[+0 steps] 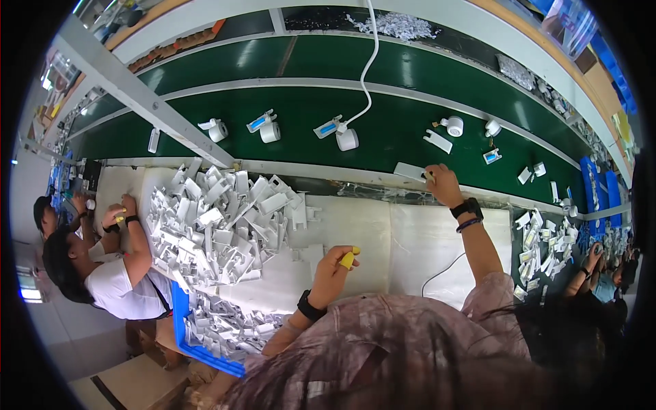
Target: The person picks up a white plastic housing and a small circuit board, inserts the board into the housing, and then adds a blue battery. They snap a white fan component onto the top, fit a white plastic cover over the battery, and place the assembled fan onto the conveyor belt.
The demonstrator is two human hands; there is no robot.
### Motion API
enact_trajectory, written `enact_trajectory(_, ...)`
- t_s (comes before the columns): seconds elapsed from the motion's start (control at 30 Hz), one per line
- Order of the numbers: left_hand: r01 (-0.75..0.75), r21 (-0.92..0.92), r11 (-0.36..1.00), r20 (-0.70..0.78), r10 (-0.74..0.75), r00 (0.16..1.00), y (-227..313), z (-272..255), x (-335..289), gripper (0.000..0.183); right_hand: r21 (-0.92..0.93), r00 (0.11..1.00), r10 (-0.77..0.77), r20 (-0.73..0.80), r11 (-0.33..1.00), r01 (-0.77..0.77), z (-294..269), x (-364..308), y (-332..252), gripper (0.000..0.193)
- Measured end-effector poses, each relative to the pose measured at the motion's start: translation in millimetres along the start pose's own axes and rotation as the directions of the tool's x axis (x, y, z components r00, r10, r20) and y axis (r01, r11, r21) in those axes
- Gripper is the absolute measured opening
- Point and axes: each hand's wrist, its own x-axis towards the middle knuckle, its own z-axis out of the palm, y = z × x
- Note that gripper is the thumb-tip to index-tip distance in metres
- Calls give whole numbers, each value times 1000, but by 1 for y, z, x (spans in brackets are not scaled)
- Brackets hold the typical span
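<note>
My right hand (445, 186) reaches to the near edge of the green conveyor belt (287, 147). Its fingers are closed on the end of a flat white plastic part (408, 170), which lies over the belt's edge. Above the pale worktop (362, 222), my left hand (333, 272) is curled, with yellow covers on its fingertips. The fingertips come close together, and whether anything small sits between them is hidden. To the left of that hand rises a large heap of white plastic parts (222, 229).
A blue bin (181, 321) of white parts stands at the worktop's near left. White round-headed assemblies (347, 140) and a hanging white cable (370, 61) are over the belt. Co-workers sit left (119, 277) and right. More parts (543, 249) lie at right; a metal post (147, 99) slants down at left.
</note>
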Motion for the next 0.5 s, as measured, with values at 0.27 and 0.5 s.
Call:
enact_trajectory(0.27, -347, 668, 658, 49, 427, 903, 17, 12, -5, 78, 782, 907, 31, 420, 494, -379, -42, -61, -160, 19)
enact_trajectory(0.5, -148, 221, 964, 96, 130, 987, 8, 2, -37, 52, 840, 839, -145, 524, 249, -482, -74, -86, -247, 17)
